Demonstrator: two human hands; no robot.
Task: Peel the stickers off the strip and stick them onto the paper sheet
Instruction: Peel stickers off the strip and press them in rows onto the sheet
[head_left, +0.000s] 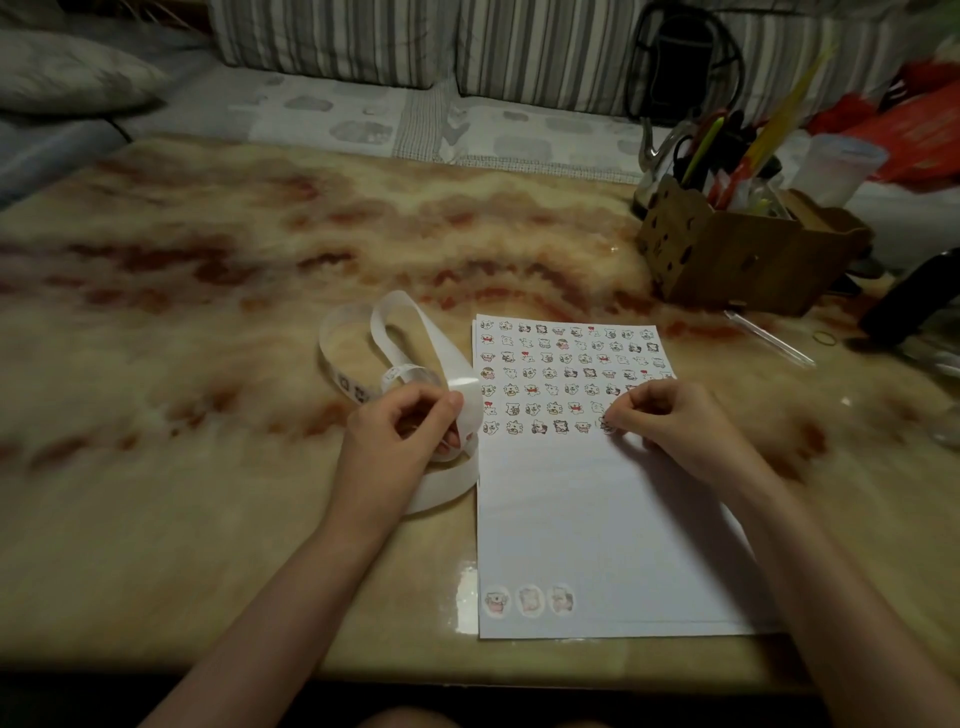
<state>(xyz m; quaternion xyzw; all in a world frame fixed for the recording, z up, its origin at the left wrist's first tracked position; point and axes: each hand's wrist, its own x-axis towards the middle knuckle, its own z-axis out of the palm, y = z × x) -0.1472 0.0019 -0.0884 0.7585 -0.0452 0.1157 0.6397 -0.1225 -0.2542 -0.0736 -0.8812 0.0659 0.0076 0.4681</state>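
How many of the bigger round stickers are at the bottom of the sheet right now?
3, in a row at the near left corner of the paper sheet: left sticker, middle sticker, right sticker. The right forearm overlaps the sheet's right edge, so more could be hidden there.

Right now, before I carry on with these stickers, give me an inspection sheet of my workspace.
Surface: table, glossy, tan with red-brown veining.
Job's things: paper sheet lying flat, rows of small stickers across its top part, three larger stickers at its bottom left; strip looped loosely to its left.
Clutter: cardboard box of pens at far right; plastic cup; rubber band; clear pen.
Hands: left hand pinches the strip; right hand, curled, pinches a sticker at the lowest row.
Cables: black looped cord against the cushions; what it belongs to is unclear.
Surroundings: striped sofa cushions; pillow at far left.
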